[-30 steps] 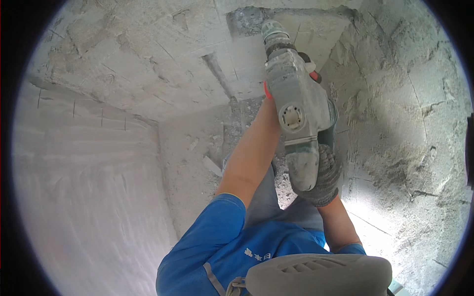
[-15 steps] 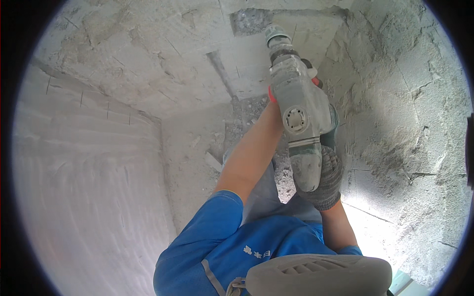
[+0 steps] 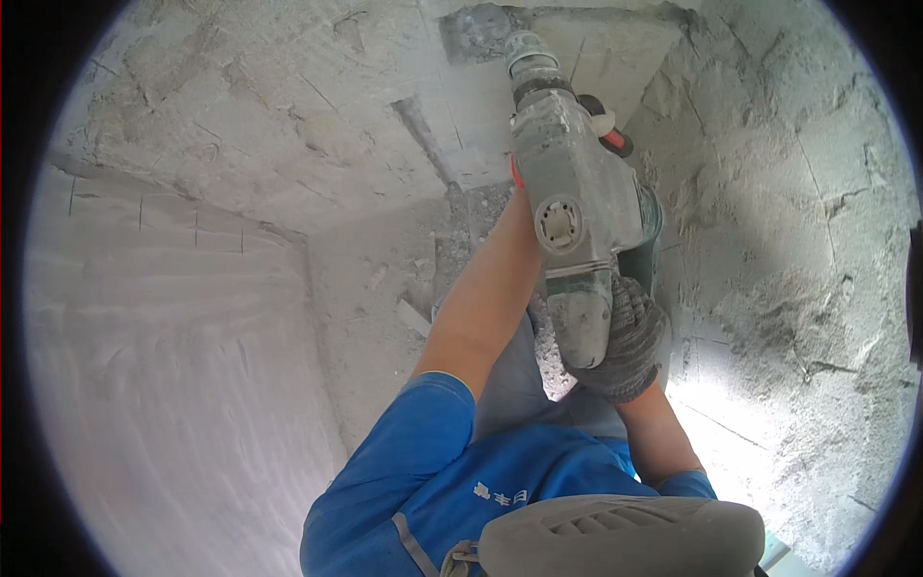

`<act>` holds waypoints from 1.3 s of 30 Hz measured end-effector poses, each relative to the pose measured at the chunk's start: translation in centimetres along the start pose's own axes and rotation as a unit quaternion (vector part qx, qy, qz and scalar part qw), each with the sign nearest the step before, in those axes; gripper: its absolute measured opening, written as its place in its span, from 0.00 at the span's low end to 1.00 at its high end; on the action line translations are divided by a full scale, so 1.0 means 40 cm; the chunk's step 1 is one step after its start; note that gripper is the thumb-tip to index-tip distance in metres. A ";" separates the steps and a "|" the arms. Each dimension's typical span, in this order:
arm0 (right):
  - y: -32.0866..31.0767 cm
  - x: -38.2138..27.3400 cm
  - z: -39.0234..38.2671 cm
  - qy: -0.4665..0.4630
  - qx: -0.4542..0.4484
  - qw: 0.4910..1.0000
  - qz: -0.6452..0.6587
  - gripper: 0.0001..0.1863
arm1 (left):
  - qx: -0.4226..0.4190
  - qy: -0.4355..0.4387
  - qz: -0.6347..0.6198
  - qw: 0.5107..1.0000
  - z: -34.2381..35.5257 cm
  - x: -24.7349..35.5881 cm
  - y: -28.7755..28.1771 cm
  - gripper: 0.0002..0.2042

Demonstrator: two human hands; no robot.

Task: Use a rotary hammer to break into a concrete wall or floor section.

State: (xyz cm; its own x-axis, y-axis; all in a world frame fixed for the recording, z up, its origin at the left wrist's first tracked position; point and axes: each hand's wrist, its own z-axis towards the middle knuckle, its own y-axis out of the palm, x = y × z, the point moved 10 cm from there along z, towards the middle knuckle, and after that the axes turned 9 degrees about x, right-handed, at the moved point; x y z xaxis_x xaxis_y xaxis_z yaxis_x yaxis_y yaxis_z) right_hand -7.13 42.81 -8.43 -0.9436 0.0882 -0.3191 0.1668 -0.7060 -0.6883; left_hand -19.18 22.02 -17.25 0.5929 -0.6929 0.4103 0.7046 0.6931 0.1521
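A dusty grey-green rotary hammer [image 3: 577, 202] points away from me, its front end at a chipped recess in the wall. At its rear, my right hand [image 3: 635, 337], in a grey knitted glove, is closed around the handle. My left forearm [image 3: 486, 288] is bare and runs up to the tool's left side. The tool's body hides my left hand and its fingers. A bit of red shows near that wrist. On the tool's right side, a dark and red part [image 3: 611, 135] sticks out. Whatever bit is fitted cannot be seen.
Rough plastered wall [image 3: 788, 240] rises close on the right. A recess [image 3: 471, 38] and a narrow slot [image 3: 423, 139] are cut in the facing wall. Rubble [image 3: 486, 207] lies below. A smooth pale wall [image 3: 183, 385] stands left. My respirator [image 3: 620, 539] covers the lower edge.
The rotary hammer has shifted slightly left and up in the picture, with both arms following. The walls have also shifted a little. My right hand keeps its hold.
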 end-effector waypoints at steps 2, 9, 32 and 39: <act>-0.024 0.035 -0.022 0.020 0.001 1.000 -0.019 0.36 | 0.332 -0.016 -0.189 0.924 0.002 -0.070 -0.031 0.41; -0.085 0.003 -0.027 0.000 0.000 1.000 -0.012 0.29 | 0.623 -0.116 0.099 0.767 -0.066 -0.076 -0.020 0.14; -0.084 0.098 0.018 0.090 -0.019 0.995 0.041 0.28 | 0.571 -0.077 -0.044 0.816 -0.053 -0.073 -0.047 0.21; -0.121 0.029 -0.020 0.028 0.022 0.999 -0.021 0.26 | 0.638 -0.157 0.171 0.734 0.022 -0.043 0.052 0.13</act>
State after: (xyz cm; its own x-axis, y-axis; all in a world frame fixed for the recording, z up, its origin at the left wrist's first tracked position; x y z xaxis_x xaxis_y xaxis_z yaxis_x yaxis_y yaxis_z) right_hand -8.80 46.89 -6.01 -0.9318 0.1573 -0.3271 0.1130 -0.7308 -0.6732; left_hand -19.07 24.82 -16.86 0.3893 -0.4931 0.7780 -0.5220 0.5778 0.6274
